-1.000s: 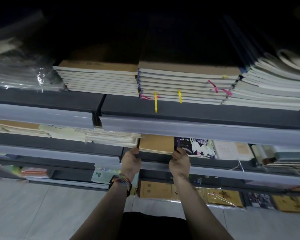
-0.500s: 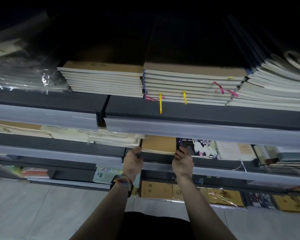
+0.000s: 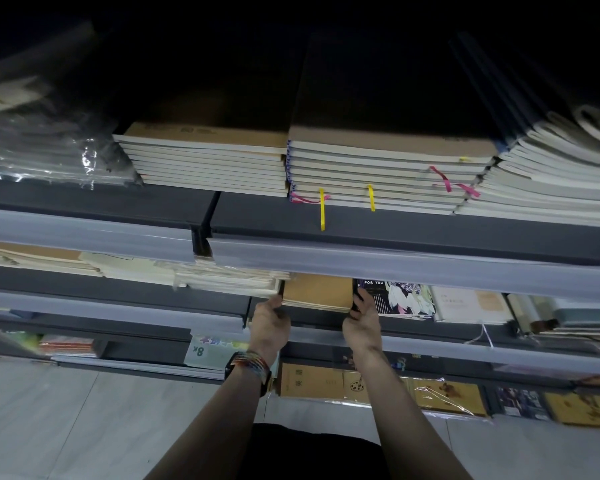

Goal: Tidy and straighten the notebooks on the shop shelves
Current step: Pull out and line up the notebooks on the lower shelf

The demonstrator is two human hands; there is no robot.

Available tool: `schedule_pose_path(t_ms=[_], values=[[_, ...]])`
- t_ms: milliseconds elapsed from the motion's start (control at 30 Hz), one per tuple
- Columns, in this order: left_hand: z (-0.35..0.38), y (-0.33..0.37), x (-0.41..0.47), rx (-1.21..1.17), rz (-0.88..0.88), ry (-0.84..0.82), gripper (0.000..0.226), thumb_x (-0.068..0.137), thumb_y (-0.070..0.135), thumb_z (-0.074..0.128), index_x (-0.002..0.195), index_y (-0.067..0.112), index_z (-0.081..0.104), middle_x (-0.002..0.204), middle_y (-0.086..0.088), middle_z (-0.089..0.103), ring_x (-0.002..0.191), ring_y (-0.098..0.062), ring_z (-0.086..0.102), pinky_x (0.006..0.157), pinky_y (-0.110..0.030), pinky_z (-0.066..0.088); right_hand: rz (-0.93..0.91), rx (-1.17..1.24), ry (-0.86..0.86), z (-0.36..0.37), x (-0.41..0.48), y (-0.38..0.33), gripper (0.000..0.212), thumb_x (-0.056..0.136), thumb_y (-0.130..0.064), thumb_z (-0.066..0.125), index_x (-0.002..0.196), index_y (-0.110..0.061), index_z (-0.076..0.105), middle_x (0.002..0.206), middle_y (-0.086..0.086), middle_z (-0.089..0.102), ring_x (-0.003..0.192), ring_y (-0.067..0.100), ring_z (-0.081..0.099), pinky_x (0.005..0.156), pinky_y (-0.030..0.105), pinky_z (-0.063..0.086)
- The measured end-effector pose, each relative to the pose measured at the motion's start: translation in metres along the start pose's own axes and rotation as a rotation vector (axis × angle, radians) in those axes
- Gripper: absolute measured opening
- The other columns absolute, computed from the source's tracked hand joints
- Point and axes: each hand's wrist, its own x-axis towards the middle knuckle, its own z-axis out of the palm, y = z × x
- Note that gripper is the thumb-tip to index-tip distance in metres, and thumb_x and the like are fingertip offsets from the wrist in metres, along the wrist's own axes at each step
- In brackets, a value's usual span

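Dim, top black (edges warped)

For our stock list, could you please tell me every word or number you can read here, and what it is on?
"FOR YOU": dark illustrated notebook.
"8K": pale green card.
Print on cream notebook and bottom-shelf kraft covers: too blurred.

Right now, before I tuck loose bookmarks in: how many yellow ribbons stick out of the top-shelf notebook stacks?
3. On the middle stack: a long ribbon hangs at front left, a shorter ribbon nearer centre, and a yellow tip pokes out upper right. Others may be hidden.
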Motion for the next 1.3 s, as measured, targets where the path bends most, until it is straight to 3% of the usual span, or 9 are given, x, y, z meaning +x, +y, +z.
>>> schedule_pose_path(t_ms=[133,300,567,700,833,900,1000,1200,1300], values=[[0.002,0.001,0.001,0.018,-0.002,0.002,0.042,0.093,0.007,0.048,0.129,0.028,0.058,0.125,-0.006,0.059,0.11,-0.031,0.063,0.099,-0.045,0.053,0.108,0.216,0.003,0.003,0.002,-0.004,0.072,0.091,0.023,0.04,0.151,-0.015,0.033,0.152,0.007,0.042,0.12,0.017,0.042,0.116,0.034,0.032],[0.002,0.003,-0.003,0.001,-0.001,0.012,0.041,0.095,0.003,0.046,0.129,0.023,0.058,0.126,-0.006,0.058,0.111,-0.029,0.062,0.102,-0.04,0.051,0.142,0.328,0.009,0.003,0.001,-0.005,0.067,0.094,0.021,0.039,0.151,-0.014,0.034,0.153,0.009,0.041,0.125,0.02,0.042,0.118,0.033,0.029],[0.004,0.003,-0.008,0.037,0.044,0.028,0.043,0.095,-0.003,0.045,0.133,0.014,0.055,0.129,-0.009,0.059,0.111,-0.026,0.061,0.102,-0.033,0.048,0.12,0.285,-0.019,-0.001,0.001,-0.002,0.07,0.093,0.021,0.04,0.152,-0.016,0.034,0.153,0.005,0.04,0.14,0.027,0.038,0.117,0.035,0.03],[0.004,0.006,-0.013,0.014,0.055,0.084,0.044,0.095,-0.002,0.045,0.133,0.014,0.059,0.116,-0.006,0.066,0.097,-0.021,0.061,0.088,-0.028,0.053,0.052,0.135,-0.028,-0.001,-0.002,0.001,0.065,0.093,0.015,0.047,0.149,-0.017,0.037,0.146,0.002,0.046,0.132,0.022,0.045,0.116,0.032,0.034],[0.005,0.007,-0.015,-0.029,0.062,0.184,0.027,0.092,0.001,0.052,0.113,0.01,0.068,0.103,-0.008,0.07,0.099,-0.029,0.067,0.09,-0.039,0.057,-0.059,0.013,0.113,-0.011,-0.004,0.006,0.048,0.092,0.01,0.053,0.135,-0.01,0.054,0.134,0.005,0.06,0.123,0.02,0.056,0.102,0.019,0.041],[0.006,0.009,-0.019,-0.093,0.071,0.257,0.019,0.09,0.001,0.057,0.104,0.013,0.061,0.103,-0.008,0.067,0.101,-0.03,0.066,0.092,-0.041,0.055,-0.016,0.135,0.173,-0.021,-0.007,0.006,0.045,0.09,0.014,0.053,0.127,-0.013,0.059,0.111,0.002,0.069,0.107,0.02,0.064,0.099,0.025,0.048],[0.01,0.014,-0.03,-0.104,0.114,0.333,0.025,0.088,-0.002,0.055,0.109,0.011,0.056,0.108,-0.011,0.064,0.102,-0.031,0.062,0.092,-0.044,0.053,-0.008,0.241,0.254,-0.037,-0.009,0.008,0.042,0.089,0.016,0.053,0.118,-0.013,0.063,0.092,0.0,0.072,0.091,0.018,0.067,0.098,0.038,0.054],[0.034,0.024,-0.047,-0.087,0.258,0.312,0.039,0.086,-0.009,0.051,0.117,0.013,0.059,0.118,-0.008,0.061,0.109,-0.024,0.059,0.094,-0.035,0.05,-0.016,0.307,0.452,-0.066,-0.006,0.022,0.042,0.088,0.016,0.052,0.105,-0.019,0.068,0.097,-0.002,0.073,0.105,0.026,0.068,0.1,0.049,0.053],[0.049,0.033,-0.054,-0.11,0.267,0.21,0.043,0.084,-0.015,0.053,0.106,0.021,0.06,0.119,-0.001,0.063,0.105,-0.016,0.061,0.093,-0.027,0.052,-0.029,0.316,0.541,-0.082,-0.008,0.019,0.035,0.091,0.015,0.05,0.114,-0.007,0.066,0.113,0.011,0.068,0.107,0.022,0.062,0.1,0.027,0.048]])
